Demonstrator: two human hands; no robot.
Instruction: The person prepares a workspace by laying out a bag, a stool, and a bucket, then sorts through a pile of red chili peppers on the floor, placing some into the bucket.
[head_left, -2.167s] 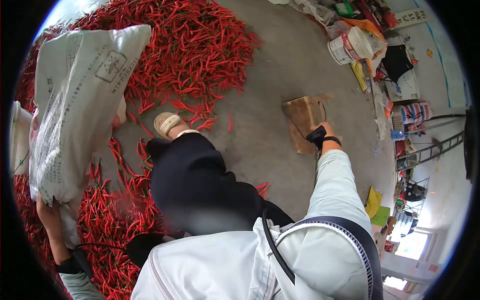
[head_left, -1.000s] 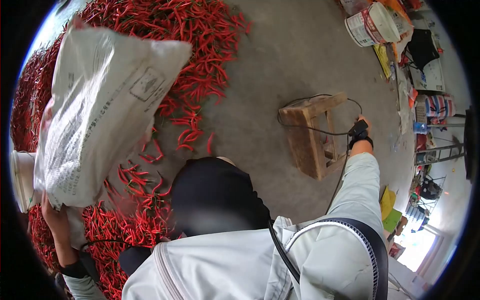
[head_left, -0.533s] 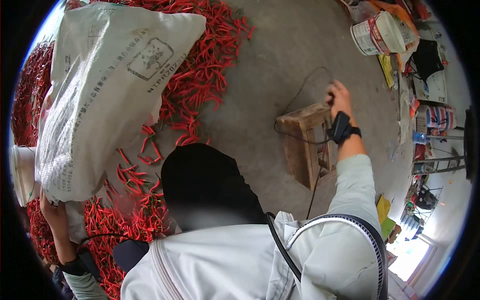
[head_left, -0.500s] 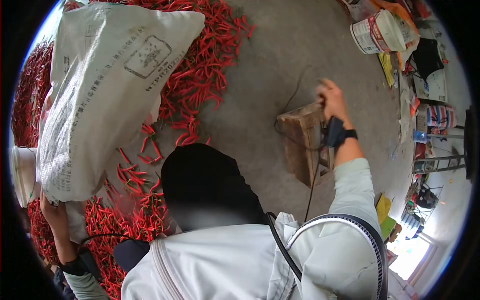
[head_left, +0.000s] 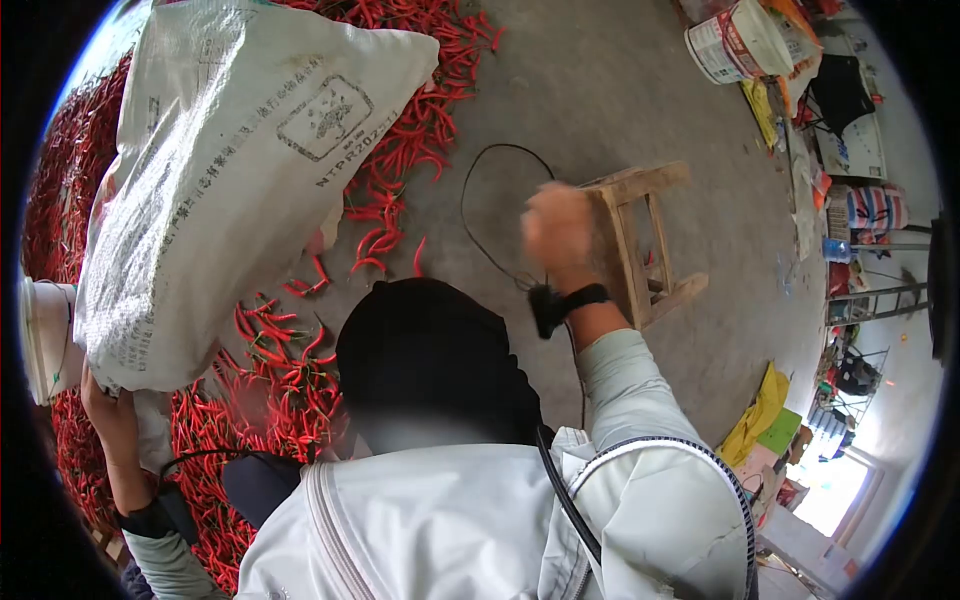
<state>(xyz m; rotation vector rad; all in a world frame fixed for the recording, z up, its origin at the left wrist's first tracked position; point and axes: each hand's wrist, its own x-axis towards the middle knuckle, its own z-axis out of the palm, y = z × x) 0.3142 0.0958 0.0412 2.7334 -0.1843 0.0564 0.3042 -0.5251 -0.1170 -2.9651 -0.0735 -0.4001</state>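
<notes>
At eight o'clock, our left hand [head_left: 110,422] grips, fingers closed, the white printed woven sack [head_left: 230,215] at ten; near two, beside a brown wooden stool [head_left: 624,250], our right hand [head_left: 560,228] blurs, finger spread unclear.

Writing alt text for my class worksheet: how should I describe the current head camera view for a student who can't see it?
A person's left hand holds a large printed white sack among red chillies. The right hand, blurred, is by a wooden stool on a grey floor.
</notes>
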